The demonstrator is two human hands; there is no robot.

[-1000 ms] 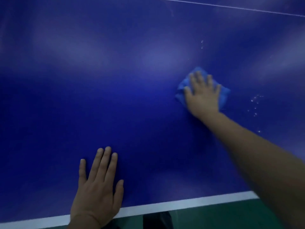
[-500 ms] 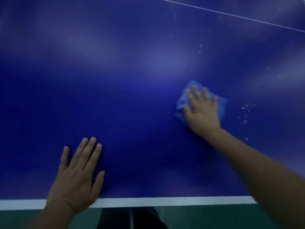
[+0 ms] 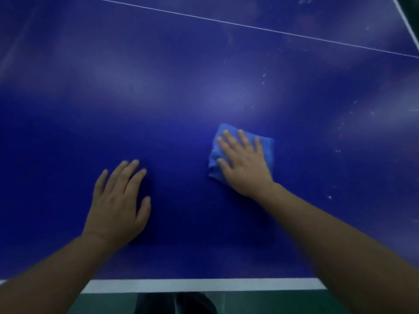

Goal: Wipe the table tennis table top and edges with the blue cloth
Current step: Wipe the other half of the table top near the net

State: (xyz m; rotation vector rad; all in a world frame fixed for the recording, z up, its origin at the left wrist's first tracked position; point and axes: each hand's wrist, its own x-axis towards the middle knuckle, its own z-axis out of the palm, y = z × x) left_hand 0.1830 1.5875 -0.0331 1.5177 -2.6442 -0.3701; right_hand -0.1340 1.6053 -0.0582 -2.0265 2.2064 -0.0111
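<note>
Two hands lie on the table: the left hand (image 3: pixel 118 200) in the lower left-centre of the frame and the right hand (image 3: pixel 243 164) just right of centre. There is one blue cloth (image 3: pixel 214 165), folded into a small pad, under the right hand.

The table top (image 3: pixel 158 98) is deep blue and glossy, with pale patches of reflected light across its upper half. One thin white line (image 3: pixel 226 23) runs slanting across the top of the frame. A broad white stripe (image 3: pixel 204 284) marks the near edge along the bottom, and a second white stripe (image 3: pixel 405 17) shows in the upper right corner. Small white specks (image 3: pixel 264 75) are scattered over the right side of the surface. Below the near edge lies a green floor (image 3: pixel 260 302), with a dark shape (image 3: pixel 174 302) at bottom centre that is too dim to make out.

The left hand is flat, palm down, fingers straight and slightly spread, resting on the bare surface and holding nothing. The right hand is also flat with fingers spread, pressing the cloth against the table; cloth shows past its fingertips and on both sides.
</note>
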